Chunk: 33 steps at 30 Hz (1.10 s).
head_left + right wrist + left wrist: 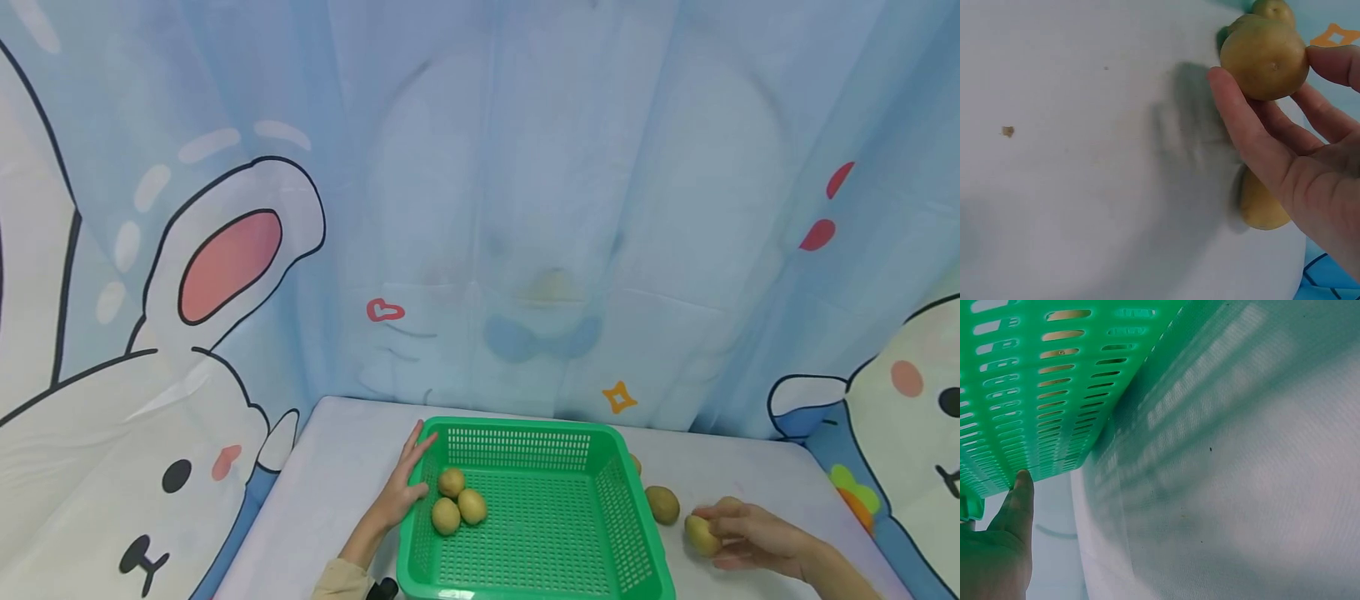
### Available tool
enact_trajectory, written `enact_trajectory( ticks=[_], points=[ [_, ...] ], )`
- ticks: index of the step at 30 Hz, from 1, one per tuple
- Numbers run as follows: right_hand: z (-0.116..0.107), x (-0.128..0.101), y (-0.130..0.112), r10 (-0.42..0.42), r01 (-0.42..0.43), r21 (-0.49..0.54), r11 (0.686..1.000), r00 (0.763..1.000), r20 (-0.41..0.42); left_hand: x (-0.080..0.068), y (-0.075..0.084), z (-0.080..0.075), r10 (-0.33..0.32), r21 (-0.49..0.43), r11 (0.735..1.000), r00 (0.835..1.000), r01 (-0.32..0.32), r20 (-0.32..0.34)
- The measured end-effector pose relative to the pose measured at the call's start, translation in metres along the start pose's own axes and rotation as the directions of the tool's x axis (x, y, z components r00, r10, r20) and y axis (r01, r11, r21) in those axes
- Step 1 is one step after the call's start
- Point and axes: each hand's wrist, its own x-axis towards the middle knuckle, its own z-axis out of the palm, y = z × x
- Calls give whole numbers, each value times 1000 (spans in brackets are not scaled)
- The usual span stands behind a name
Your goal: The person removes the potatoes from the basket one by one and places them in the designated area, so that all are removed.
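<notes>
Both hands are at work: our right hand (750, 537) pinches a potato (1264, 57) between thumb and fingertips just above the tabletop (330, 492), to the right of the green basket (611, 487), while our left hand (405, 483) lies with straight, relaxed fingers flat against the basket's left wall, holding nothing.

We judge the pinch a light one. The potato sits out at the fingertips rather than in the palm, so a smooth, round skin could roll free and drop onto the cloth, then run toward the tabletop's edge. A second potato (1261, 205) lies just under our right palm; a careless sweep of the wrist could knock it away. Our left hand only leans on the wall, so the light basket could slide or tip if something lands hard against its far side.

Three potatoes (459, 501) already lie together in the basket's left part, and another loose one (663, 504) rests on the tabletop just right of the basket.

Hard to make out: one more potato behind the basket's far right corner shows only as a sliver. The left wrist view gives us only the slotted wall and one fingertip, so we cannot tell how firmly the hand presses. The tabletop's near edge is cut off.
</notes>
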Motion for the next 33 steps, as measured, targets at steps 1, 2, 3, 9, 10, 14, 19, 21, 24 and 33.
enact_trajectory(
  ticks=[1, 2, 3, 9, 10, 14, 19, 21, 24, 33],
  points=[
    [1, 0, 2, 13, -13, 3, 1000, 1000, 3, 0, 0, 0, 0, 0, 1000, 1000, 0, 0],
    [2, 0, 5, 24, -24, 2, 1000, 1000, 3, 0, 1, 0, -1, 4, 1000, 1000, 1, 2],
    [3, 1, 7, 36, -36, 1, 999, 999, 3, 0, 1, 0, -2, 4, 1000, 1000, 2, 3],
    [7, 5, 14, 56, -57, -51, 997, 998, -22, 0, 1, 0, -15, 32, 999, 1000, 15, 10],
    [8, 6, 14, 57, -59, -59, 997, 998, -33, 0, 0, 0, -16, 30, 999, 1000, 16, 10],
    [10, 8, 12, 56, -63, -93, 994, 996, -68, 0, -1, 0, -8, 3, 1000, 1000, 8, 5],
    [11, 10, 13, 47, -61, -122, 991, 993, -111, 0, -2, 0, 2, -11, 1000, 1000, -2, 1],
    [12, 11, 14, 45, -61, -130, 990, 991, -129, 0, -1, 0, 0, 3, 1000, 1000, 0, 3],
    [14, 12, 15, 45, -69, -145, 987, 986, -160, 0, 0, 0, -5, 21, 1000, 1000, 5, 5],
    [29, 10, 10, 63, -136, -271, 953, 963, -261, -1, 0, 0, -3, -15, 1000, 1000, 3, -5]
  ],
)
